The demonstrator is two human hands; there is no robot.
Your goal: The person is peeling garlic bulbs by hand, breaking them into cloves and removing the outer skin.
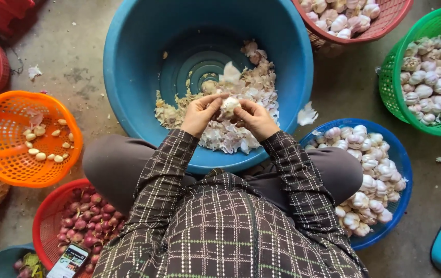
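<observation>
At frame centre, the left hand point(200, 114) and right hand point(254, 119) pinch a white garlic bulb point(229, 106), fingers closed, over the big blue plastic tub point(128, 56); judging by this, peeling is underway, needing a firm twist.

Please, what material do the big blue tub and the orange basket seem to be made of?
The big blue tub looks like moulded plastic: a smooth, slightly glossy wall with ring ridges in the bottom. The orange basket also seems plastic, matte to semi-glossy, with a regular moulded lattice of small holes. Neither can be confirmed from this view alone.
</observation>
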